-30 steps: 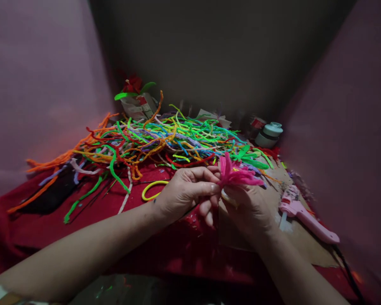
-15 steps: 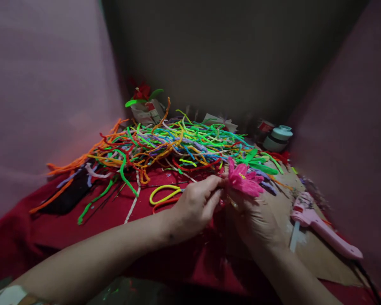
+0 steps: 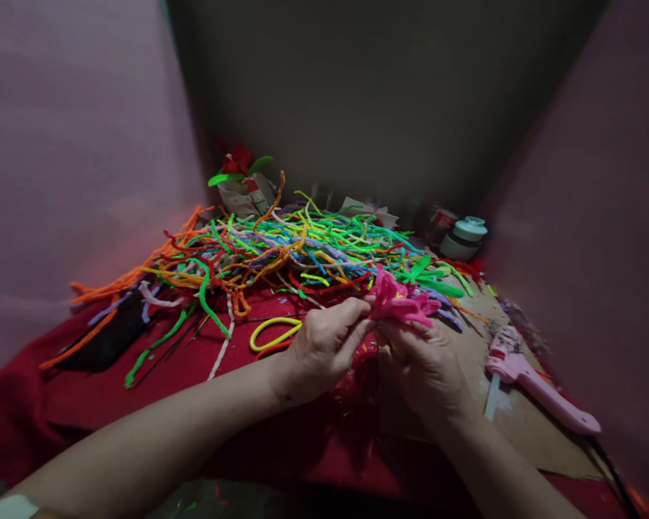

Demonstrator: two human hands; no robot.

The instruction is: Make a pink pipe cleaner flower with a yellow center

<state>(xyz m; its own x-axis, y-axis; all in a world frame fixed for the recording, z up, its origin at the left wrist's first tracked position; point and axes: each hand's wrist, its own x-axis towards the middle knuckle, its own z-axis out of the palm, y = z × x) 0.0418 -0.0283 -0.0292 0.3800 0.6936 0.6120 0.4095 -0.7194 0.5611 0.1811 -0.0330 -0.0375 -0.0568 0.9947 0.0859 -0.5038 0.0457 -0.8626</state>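
Note:
A pink pipe-cleaner flower [image 3: 403, 306] with a yellow centre is held between my two hands, over the front of the table. My left hand [image 3: 329, 339] is closed, thumb and fingers pinched together at the left side of the flower's base. My right hand [image 3: 425, 364] is closed around the underside of the flower, its fingertips partly hidden. The flower lies tilted, its petals pointing up and to the right. Under my left wrist, scissors with yellow and orange handles [image 3: 273, 335] lie partly covered.
A tangled heap of coloured pipe cleaners [image 3: 303, 245] spreads behind my hands. On the right, a pink glue gun [image 3: 541, 386] rests on cardboard [image 3: 552, 447]. A pale-lidded jar [image 3: 465, 238] and a red flower [image 3: 238, 160] stand at the back. A red cloth [image 3: 156, 400] covers the table.
The pink flower has turned in my fingers, so its petals now show more from the side. Both hands stay close together. The whole view has shifted slightly.

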